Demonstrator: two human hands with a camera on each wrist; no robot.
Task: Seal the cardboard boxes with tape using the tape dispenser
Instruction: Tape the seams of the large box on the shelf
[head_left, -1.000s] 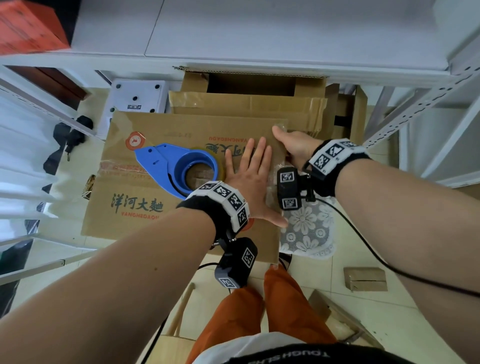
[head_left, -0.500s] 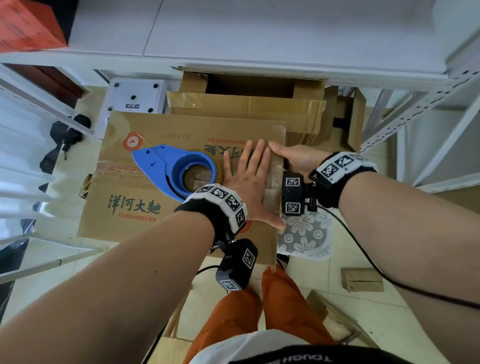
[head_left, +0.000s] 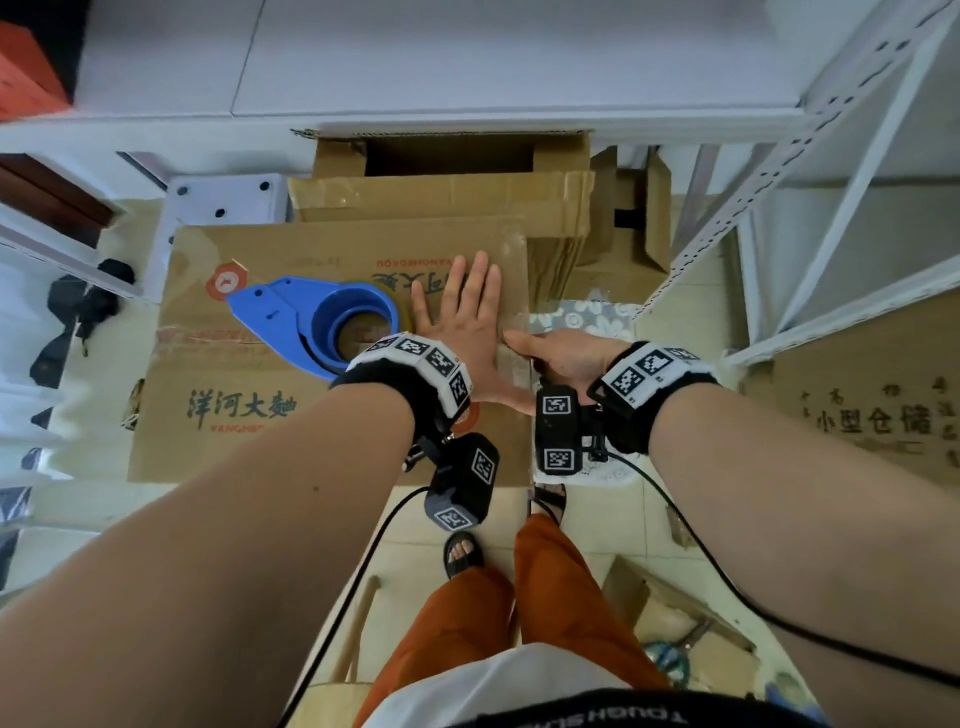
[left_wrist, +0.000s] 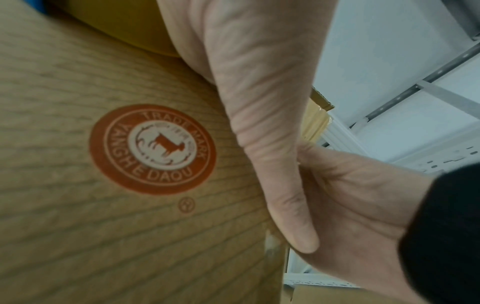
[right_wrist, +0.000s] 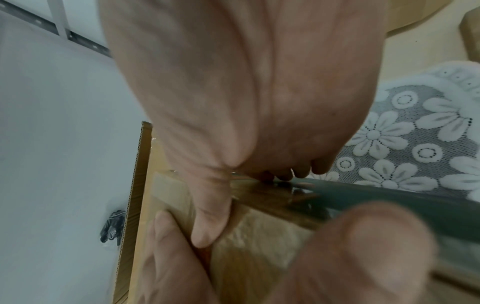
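Note:
A brown printed cardboard box (head_left: 322, 249) lies flat-topped in front of me. On its top a blue tape dispenser (head_left: 311, 317) with a roll of clear tape lies loose, just left of my left hand (head_left: 462, 322). That hand presses flat on the box with fingers straight. My right hand (head_left: 566, 356) sits at the box's right edge, thumb on top and fingers down the side, pressing glossy clear tape (head_left: 514, 270) over the edge. In the right wrist view the right thumb (right_wrist: 210, 216) touches the taped top (right_wrist: 259, 246). The left wrist view shows the box's orange logo (left_wrist: 153, 149).
Flattened and open cardboard boxes (head_left: 441, 197) stack behind the box under a white tabletop. A white metal shelf rack (head_left: 779, 208) stands at the right, with another printed box (head_left: 872, 405) below it. A floral lace mat (head_left: 587, 312) lies right of the box. My legs stand below.
My right hand has slid along the box's right edge from the far corner toward me. The left hand stays flat on the top and the dispenser has not moved.

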